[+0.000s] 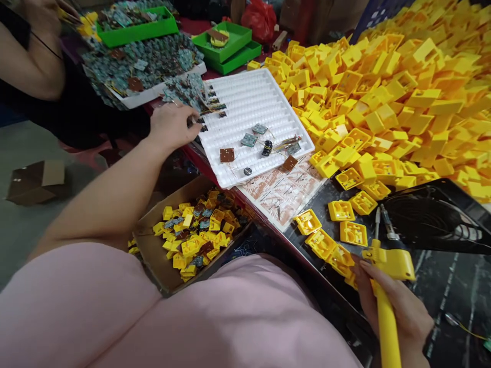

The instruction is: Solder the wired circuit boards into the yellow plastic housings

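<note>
My left hand [172, 125] reaches to the near-left edge of a ribbed white plastic tray [245, 97]. Its thumb and fingertips close on a small black part [202, 125] there; more black parts with wires lie alongside. Loose green circuit boards [249, 139], brown boards [227, 155] and a coiled black wire [267, 148] rest on the tray. At lower right, my right hand [402, 306] is closed round a yellow soldering gun [395, 263], its tip pointing away from me. Beside its fingers runs a row of open yellow plastic housings [321, 243].
A large heap of yellow housings [383, 102] covers the right back. Circuit boards [141, 61] pile up behind the tray near green trays [226, 41]. Below the table edge, a cardboard box [153, 255] holds housings and boards. Another person's arm [30, 66] shows at upper left.
</note>
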Demonstrator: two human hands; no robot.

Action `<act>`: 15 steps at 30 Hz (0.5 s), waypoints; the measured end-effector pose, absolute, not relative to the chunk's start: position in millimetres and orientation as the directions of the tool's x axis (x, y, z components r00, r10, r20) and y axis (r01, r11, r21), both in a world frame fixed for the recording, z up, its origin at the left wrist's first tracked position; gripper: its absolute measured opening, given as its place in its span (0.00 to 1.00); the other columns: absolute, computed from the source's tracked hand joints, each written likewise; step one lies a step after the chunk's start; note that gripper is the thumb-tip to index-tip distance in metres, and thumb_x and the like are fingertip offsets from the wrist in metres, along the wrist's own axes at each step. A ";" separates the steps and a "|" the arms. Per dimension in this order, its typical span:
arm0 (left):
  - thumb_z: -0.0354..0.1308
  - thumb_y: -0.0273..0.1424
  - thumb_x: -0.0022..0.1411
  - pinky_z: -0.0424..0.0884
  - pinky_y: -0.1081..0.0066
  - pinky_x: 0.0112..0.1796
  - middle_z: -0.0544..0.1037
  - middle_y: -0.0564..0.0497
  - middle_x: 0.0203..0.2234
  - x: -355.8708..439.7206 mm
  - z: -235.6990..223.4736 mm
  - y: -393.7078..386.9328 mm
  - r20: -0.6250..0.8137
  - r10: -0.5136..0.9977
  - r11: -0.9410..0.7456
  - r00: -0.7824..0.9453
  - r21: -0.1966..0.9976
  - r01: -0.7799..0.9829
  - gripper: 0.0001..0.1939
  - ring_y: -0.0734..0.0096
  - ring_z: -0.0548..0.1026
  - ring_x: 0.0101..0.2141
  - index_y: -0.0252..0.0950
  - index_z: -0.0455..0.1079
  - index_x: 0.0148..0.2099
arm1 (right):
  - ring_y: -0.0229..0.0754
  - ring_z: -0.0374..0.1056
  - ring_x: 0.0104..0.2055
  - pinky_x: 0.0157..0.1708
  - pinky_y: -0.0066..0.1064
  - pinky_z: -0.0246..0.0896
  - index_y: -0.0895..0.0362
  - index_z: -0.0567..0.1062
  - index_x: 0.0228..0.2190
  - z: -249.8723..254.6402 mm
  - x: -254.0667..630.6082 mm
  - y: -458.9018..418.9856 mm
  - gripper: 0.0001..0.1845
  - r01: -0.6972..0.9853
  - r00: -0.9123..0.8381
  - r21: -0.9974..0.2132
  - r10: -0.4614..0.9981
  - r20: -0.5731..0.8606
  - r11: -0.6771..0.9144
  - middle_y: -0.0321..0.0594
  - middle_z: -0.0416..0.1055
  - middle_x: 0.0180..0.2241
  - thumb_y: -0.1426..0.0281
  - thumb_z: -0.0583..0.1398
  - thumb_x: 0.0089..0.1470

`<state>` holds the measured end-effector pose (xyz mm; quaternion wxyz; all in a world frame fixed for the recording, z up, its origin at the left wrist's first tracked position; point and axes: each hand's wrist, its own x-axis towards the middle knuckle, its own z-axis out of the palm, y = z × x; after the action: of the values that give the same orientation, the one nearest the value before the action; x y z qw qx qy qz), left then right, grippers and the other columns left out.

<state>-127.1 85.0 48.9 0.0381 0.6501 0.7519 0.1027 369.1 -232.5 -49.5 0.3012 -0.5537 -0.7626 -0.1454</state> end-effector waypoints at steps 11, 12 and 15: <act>0.62 0.29 0.82 0.69 0.30 0.73 0.83 0.32 0.68 -113.6 76.2 102.9 -0.105 0.994 0.007 -0.018 -0.104 0.995 0.16 0.43 0.76 0.66 0.26 0.85 0.61 | 0.33 0.74 0.20 0.25 0.23 0.68 0.57 0.86 0.48 -26.1 354.0 -220.3 0.06 0.911 -0.290 -0.021 0.678 0.675 0.411 0.27 0.82 0.27 0.78 0.72 0.73; 0.61 0.28 0.81 0.71 0.30 0.72 0.83 0.32 0.67 -115.4 74.0 101.8 -0.094 0.996 -0.008 0.000 -0.088 0.996 0.16 0.43 0.76 0.66 0.26 0.85 0.61 | 0.34 0.75 0.20 0.26 0.23 0.69 0.57 0.86 0.49 -26.1 353.6 -219.7 0.07 0.904 -0.289 -0.041 0.677 0.677 0.426 0.28 0.83 0.28 0.78 0.72 0.73; 0.58 0.28 0.80 0.73 0.34 0.73 0.82 0.35 0.66 -121.0 64.3 98.1 -0.044 0.999 -0.029 0.028 -0.017 0.999 0.15 0.48 0.74 0.64 0.28 0.84 0.57 | 0.37 0.76 0.20 0.26 0.25 0.70 0.56 0.86 0.61 -28.4 354.9 -219.2 0.18 0.911 -0.273 -0.054 0.696 0.664 0.409 0.28 0.84 0.28 0.78 0.71 0.74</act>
<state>-121.0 98.1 64.3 0.0093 0.7168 0.6969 -0.0215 354.9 -219.2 -28.4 0.3122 -0.5158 -0.7790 -0.1722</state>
